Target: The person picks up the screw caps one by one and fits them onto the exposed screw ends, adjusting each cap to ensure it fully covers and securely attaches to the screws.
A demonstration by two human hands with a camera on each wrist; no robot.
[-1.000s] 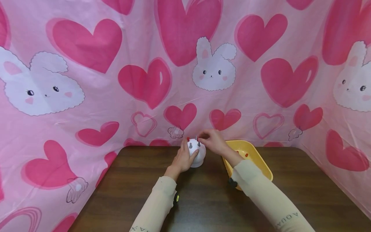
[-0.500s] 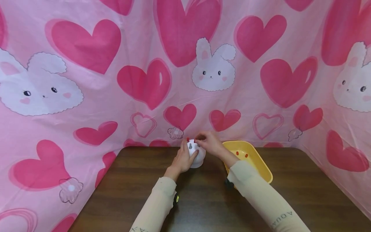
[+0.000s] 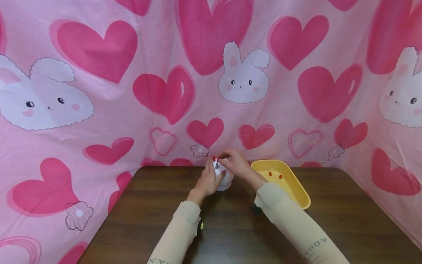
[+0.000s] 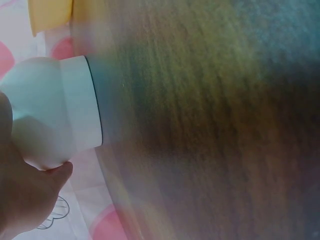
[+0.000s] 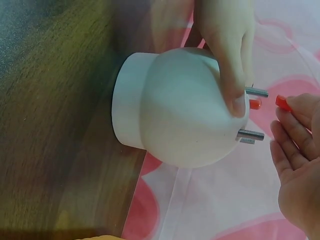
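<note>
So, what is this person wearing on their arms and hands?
The left hand and right hand are gloveless. The sleeves are cream with dark lettering. A dark object with a yellow-green patch shows by the left cuff, another dark object by the right cuff.

My head camera faces forward and down from above the table (image 3: 227, 234), the most distant view, framing my left hand (image 3: 207, 179) and right hand (image 3: 236, 163); my left-wrist camera sits close to the white dome (image 4: 42, 95), rolled sideways; my right-wrist camera, also close, rolls oppositely; all three views share white dome, table and left hand.
</note>
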